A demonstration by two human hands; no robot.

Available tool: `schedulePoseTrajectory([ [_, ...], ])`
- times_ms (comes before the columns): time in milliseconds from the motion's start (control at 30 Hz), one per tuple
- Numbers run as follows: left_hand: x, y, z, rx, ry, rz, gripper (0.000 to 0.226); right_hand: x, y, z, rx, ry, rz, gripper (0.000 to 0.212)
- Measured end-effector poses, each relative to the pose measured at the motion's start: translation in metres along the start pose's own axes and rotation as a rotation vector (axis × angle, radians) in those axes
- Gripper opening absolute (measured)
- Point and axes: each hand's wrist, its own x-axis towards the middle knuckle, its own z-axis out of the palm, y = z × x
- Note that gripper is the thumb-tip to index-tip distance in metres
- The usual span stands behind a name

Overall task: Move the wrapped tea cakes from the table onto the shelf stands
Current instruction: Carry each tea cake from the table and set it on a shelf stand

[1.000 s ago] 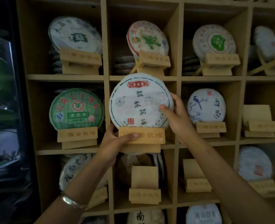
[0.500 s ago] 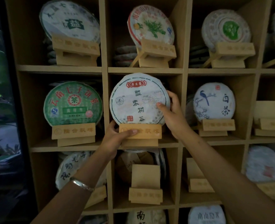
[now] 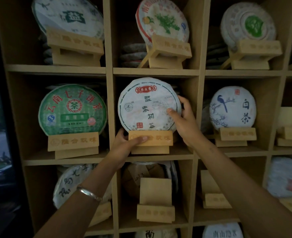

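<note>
A white wrapped tea cake (image 3: 147, 107) with a red label and black characters stands upright on a wooden stand (image 3: 152, 141) in the middle cubby of the wooden shelf (image 3: 153, 71). My right hand (image 3: 184, 121) grips the cake's right edge, thumb on its face. My left hand (image 3: 126, 143) holds the stand's left end, thumb across its front bar. The stand sits on the cubby's floor.
Neighbouring cubbies hold other cakes on stands: a green one (image 3: 72, 109) at left, a bird-printed one (image 3: 232, 107) at right, three above. Empty stands are below (image 3: 155, 203), lower right (image 3: 214, 194) and far right (image 3: 291, 127). A dark window is at left.
The cake and stand, held out in front of the shelf a second ago, have moved back into the middle cubby. Both hands kept their hold and the view drew closer.
</note>
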Motion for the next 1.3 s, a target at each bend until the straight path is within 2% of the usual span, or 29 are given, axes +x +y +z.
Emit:
schedulePoseTrajectory([
  [200, -0.005, -0.003, -0.006, 0.065, 0.007, -0.001, 0.090, 0.001, 0.000, 0.010, -0.061, 0.014, -0.038, 0.043],
  [333, -0.014, -0.002, -0.004, 0.210, 0.081, 0.026, 0.066, 0.000, 0.002, 0.015, -0.094, 0.018, -0.048, 0.044],
  [533, -0.025, 0.002, 0.003, 0.391, 0.181, 0.095, 0.075, -0.008, 0.003, 0.018, -0.143, 0.044, -0.050, 0.047],
  [600, -0.029, 0.002, 0.003, 0.415, 0.198, 0.112, 0.070, -0.011, 0.003, 0.018, -0.153, 0.050, -0.040, 0.044],
  [700, -0.033, 0.002, 0.003, 0.445, 0.201, 0.132, 0.058, -0.014, 0.001, 0.019, -0.204, 0.045, -0.031, 0.045],
  [833, -0.031, 0.001, 0.004, 0.482, 0.201, 0.159, 0.058, -0.016, -0.005, 0.020, -0.301, 0.051, -0.014, 0.047],
  [967, -0.026, 0.005, 0.003, 0.461, 0.135, 0.113, 0.051, -0.017, -0.008, 0.023, -0.408, 0.096, -0.051, 0.047],
  [1300, -0.030, 0.008, 0.002, 0.536, 0.147, 0.099, 0.066, -0.017, -0.005, 0.030, -0.438, 0.097, -0.034, 0.051],
])
